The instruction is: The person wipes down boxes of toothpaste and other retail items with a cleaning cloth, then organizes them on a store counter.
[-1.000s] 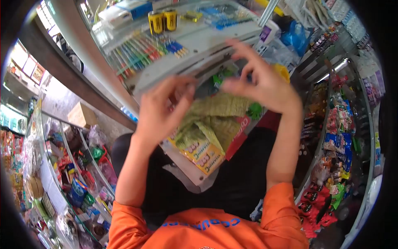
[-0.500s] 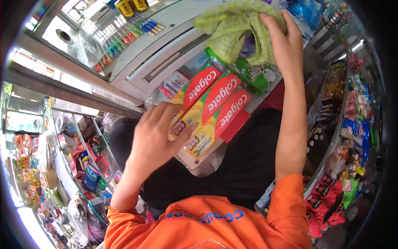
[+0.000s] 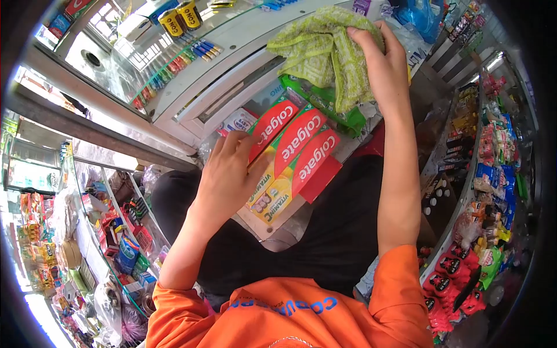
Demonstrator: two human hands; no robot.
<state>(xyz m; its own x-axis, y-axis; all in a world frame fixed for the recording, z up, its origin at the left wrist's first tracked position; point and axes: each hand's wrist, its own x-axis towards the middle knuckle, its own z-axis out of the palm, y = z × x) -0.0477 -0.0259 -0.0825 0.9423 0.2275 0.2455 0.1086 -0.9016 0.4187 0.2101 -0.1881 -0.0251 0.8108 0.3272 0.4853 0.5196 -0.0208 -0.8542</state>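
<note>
My right hand (image 3: 386, 72) grips a crumpled green-and-white cloth (image 3: 339, 55), held up above the far end of the boxes. Three red and yellow Colgate toothpaste boxes lie side by side in front of me: a left one (image 3: 278, 120), a middle one (image 3: 299, 139) and a right one (image 3: 316, 156). Over the near part of the left box my left hand (image 3: 229, 180) is closed, thumb on its right side and fingers curled along its left. That hand hides much of the box's yellow end.
Behind the boxes are a green plastic package (image 3: 348, 119) and a white baby wipes pack (image 3: 238, 122). A glass display case (image 3: 191, 66) stands at the upper left. Packed goods crowd the left shelves (image 3: 125, 255) and right racks (image 3: 493, 168). A blue bag (image 3: 418, 20) sits upper right.
My left hand has come down onto the left toothpaste box, its fingers closing around it. The cloth has shifted slightly left and hangs lower. The boxes appear a little further left in view.
</note>
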